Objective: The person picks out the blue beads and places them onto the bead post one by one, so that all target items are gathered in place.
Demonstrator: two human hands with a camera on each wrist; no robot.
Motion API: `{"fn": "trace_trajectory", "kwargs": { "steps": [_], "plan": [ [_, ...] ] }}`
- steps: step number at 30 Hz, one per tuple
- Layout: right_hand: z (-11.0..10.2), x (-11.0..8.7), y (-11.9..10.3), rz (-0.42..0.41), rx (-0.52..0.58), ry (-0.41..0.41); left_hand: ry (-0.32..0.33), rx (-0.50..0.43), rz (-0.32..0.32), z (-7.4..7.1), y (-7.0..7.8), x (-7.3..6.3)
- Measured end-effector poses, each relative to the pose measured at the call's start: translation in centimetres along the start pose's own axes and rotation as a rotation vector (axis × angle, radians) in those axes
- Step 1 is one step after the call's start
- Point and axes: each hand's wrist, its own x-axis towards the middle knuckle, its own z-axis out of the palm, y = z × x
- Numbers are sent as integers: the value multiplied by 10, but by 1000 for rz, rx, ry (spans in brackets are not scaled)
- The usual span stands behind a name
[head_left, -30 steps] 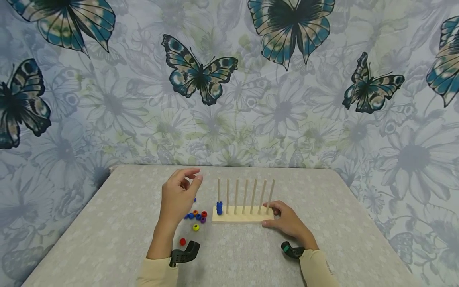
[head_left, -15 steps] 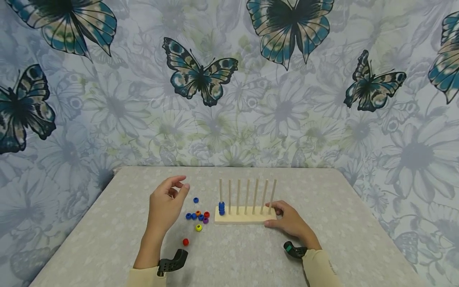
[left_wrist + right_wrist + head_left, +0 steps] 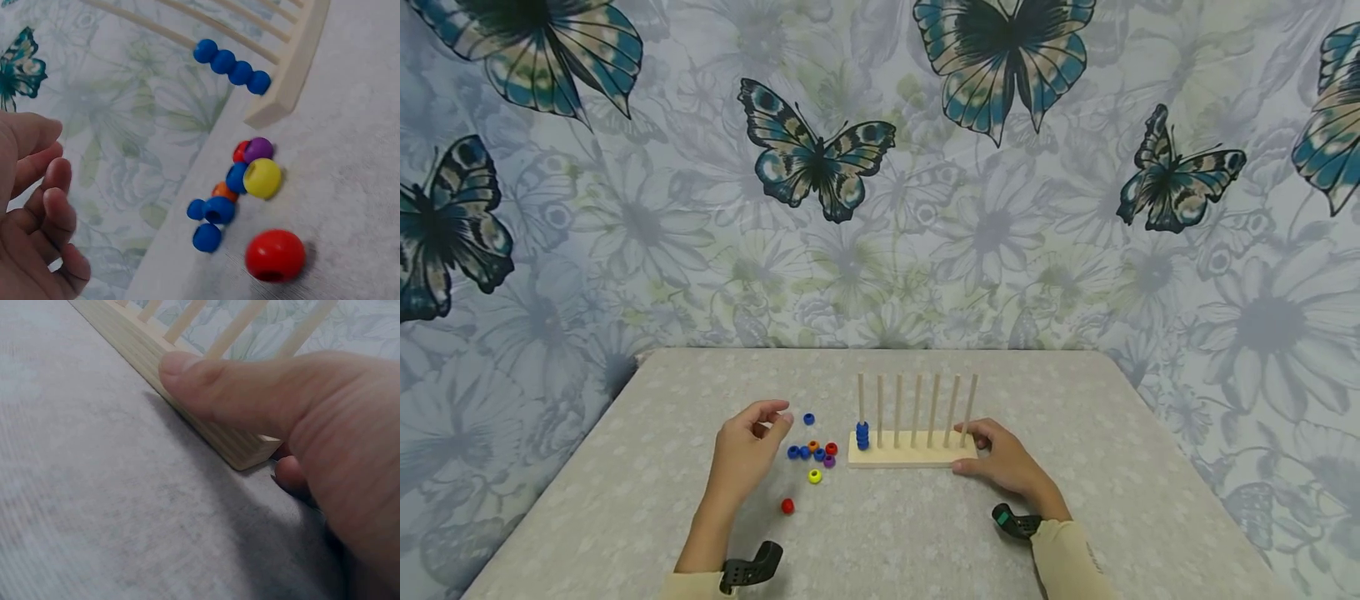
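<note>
A wooden peg rack [image 3: 913, 457] stands on the table, with several upright pegs in a row. Several blue beads [image 3: 862, 436] are stacked on its leftmost peg. My right hand [image 3: 1000, 458] grips the right end of the base, thumb [image 3: 206, 387] along the front face and fingers behind, partly hidden. Left of the loose beads, my left hand [image 3: 747, 446] hovers with loosely curled fingers and holds nothing. Nearest its fingertips lies a lone blue bead [image 3: 808, 419]. A cluster of beads has an orange bead [image 3: 813, 447], blue ones, a red bead [image 3: 831, 448] and a purple bead [image 3: 830, 461].
In front of the cluster lie a yellow bead [image 3: 815, 476] and, closer to me, a red bead [image 3: 275, 255]. A pale patterned cloth covers the table [image 3: 880, 542]. Behind its far edge hangs a butterfly-print backdrop [image 3: 865, 275]. Black cameras sit on both wrists.
My left hand has moved left, away from the leftmost peg, then lowered toward the table beside the loose beads. The right hand keeps its grip on the rack's base.
</note>
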Motion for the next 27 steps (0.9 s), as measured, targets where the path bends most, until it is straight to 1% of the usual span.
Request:
{"fn": "trace_trajectory", "kwargs": {
  "steps": [2, 5, 9, 14, 21, 27],
  "plan": [
    [1, 0, 0, 2, 9, -7, -30, 10, -24, 2, -6, -1],
    [1, 1, 1, 6, 21, -9, -66, 15, -40, 5, -15, -1],
    [1, 0, 0, -2, 25, -8, -71, 15, -48, 8, -23, -1],
    [1, 1, -2, -4, 28, -6, -97, 30, -88, 11, -31, -2],
    [2, 1, 1, -1, 30, -15, -111, 40, -119, 14, -37, -4],
    [2, 1, 1, -4, 24, -5, -117, 52, -168, 17, -42, -5]
  ]
}}
